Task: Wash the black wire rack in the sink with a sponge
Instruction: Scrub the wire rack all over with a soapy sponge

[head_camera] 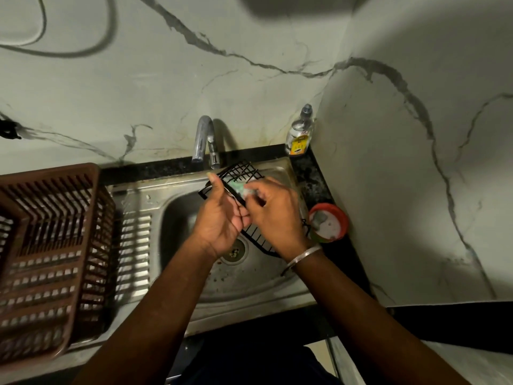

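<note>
Fingers of the right hand (274,209) pinch the green sponge (240,190) against the black wire rack (242,171). The left hand (222,215) grips the rack's edge, holding it tilted over the sink (249,282), toward its back right corner.

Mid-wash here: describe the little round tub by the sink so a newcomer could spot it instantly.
Start at the steel sink and move to the black counter strip along its right side. The tub sits there, beside the right hand. Unlike the tall clear bottle in the back corner, it is low, round, red-rimmed and open, with pale contents.
</note>
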